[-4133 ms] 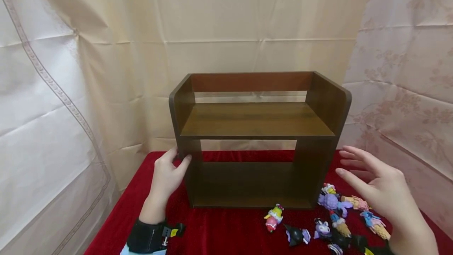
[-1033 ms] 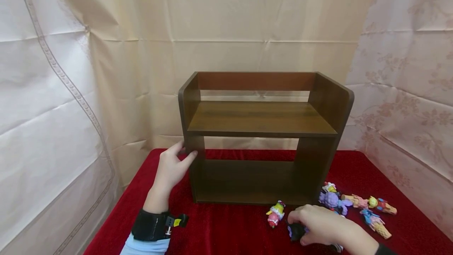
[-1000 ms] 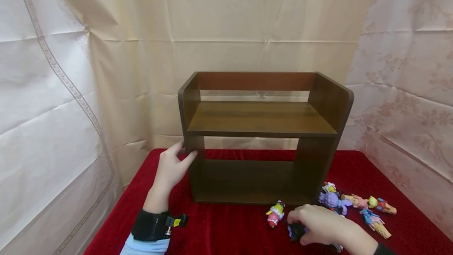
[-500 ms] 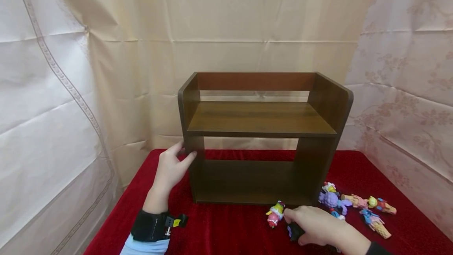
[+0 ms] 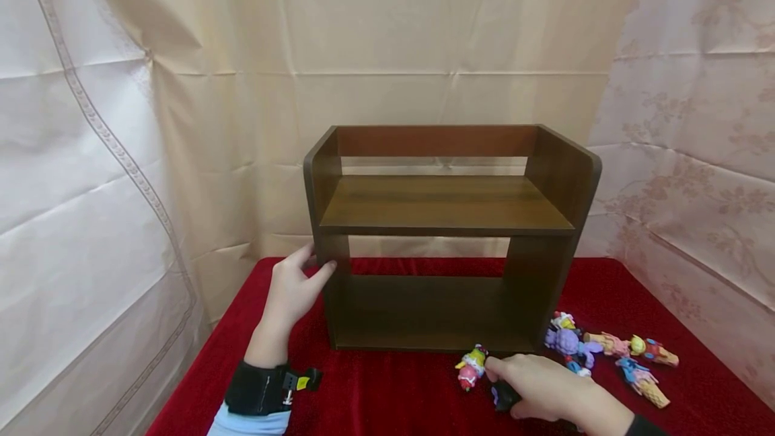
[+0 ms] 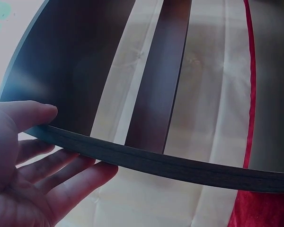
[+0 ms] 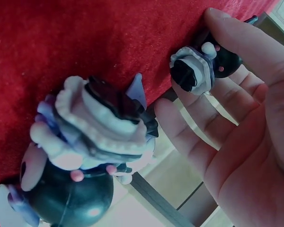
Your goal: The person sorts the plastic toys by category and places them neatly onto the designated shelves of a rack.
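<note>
A dark brown two-tier wooden shelf (image 5: 448, 204) stands on the red cloth. My left hand (image 5: 290, 291) grips its left side panel; in the left wrist view the thumb lies on the inner face and the fingers (image 6: 80, 187) reach along the outer face. In front of the shelf's right end, my right hand (image 5: 541, 385) pinches a small figurine with a black head (image 7: 229, 61) and frilly skirt, thumb on one side and fingers on the other, low over the cloth. Just left of it lies a yellow-and-pink figurine (image 5: 471, 367).
Several ice-cream-cone figurines lie to the right, including a blue-and-pink one (image 5: 644, 382) and a yellow-and-red one (image 5: 654, 350). Beside the shelf's right foot lies a purple figurine (image 5: 566, 342). Another black-headed figurine (image 7: 80, 194) is close in the right wrist view. Curtains (image 5: 212, 153) surround the red-covered table (image 5: 387, 389).
From above the right-hand figurines, my right hand has come down and left onto the black-headed figurine, then shifted slightly left. My left hand has stayed on the shelf's side.
</note>
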### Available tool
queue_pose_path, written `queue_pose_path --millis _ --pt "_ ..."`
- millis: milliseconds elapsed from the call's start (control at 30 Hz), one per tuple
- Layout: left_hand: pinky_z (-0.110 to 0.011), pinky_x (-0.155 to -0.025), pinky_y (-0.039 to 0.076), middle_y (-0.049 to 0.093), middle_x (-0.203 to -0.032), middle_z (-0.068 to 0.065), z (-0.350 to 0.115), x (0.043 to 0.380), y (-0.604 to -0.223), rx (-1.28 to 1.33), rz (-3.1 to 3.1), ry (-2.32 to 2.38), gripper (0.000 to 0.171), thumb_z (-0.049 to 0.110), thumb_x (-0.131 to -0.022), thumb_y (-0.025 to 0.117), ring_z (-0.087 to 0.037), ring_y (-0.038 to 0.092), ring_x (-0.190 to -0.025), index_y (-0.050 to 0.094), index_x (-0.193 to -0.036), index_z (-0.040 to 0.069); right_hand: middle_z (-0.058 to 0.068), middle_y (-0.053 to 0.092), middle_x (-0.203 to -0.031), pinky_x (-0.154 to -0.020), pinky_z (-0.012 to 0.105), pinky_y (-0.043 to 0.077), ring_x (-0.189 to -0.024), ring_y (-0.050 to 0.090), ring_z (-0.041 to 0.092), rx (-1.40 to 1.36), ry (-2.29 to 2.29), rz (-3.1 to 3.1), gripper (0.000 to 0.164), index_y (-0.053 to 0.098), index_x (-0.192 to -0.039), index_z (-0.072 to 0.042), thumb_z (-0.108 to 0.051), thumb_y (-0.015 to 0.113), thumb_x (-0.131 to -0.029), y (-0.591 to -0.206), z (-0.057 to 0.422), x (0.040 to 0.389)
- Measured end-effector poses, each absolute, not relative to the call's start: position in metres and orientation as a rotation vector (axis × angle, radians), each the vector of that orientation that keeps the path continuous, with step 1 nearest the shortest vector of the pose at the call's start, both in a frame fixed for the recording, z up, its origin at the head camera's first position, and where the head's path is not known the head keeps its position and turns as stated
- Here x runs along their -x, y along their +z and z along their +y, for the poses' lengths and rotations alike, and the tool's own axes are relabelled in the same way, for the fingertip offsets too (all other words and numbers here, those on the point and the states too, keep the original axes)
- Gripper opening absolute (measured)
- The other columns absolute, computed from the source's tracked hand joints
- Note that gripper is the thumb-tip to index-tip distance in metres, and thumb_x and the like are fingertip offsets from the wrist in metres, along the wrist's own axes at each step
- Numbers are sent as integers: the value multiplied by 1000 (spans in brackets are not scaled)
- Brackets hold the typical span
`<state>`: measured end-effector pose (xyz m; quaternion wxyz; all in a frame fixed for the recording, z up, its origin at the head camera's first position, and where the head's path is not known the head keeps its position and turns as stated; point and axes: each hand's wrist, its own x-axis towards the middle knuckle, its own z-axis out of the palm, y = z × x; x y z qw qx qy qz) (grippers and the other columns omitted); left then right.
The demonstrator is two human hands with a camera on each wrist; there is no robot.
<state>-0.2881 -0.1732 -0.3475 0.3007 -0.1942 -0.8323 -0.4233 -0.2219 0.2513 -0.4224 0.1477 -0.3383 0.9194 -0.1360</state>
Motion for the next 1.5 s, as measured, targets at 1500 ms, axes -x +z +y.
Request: queue_pose_path --millis 1500 --pt "-43 -76 57 68 -112 -5 -174 289 -349 518 -2212 -1119 38 23 -88 70 -16 62 -99 62 -124 18 -10 64 -98 -70 37 57 -84 57 4 1024 -321 2874 30 66 -106 -19 -27 77 -79 -411 254 222"
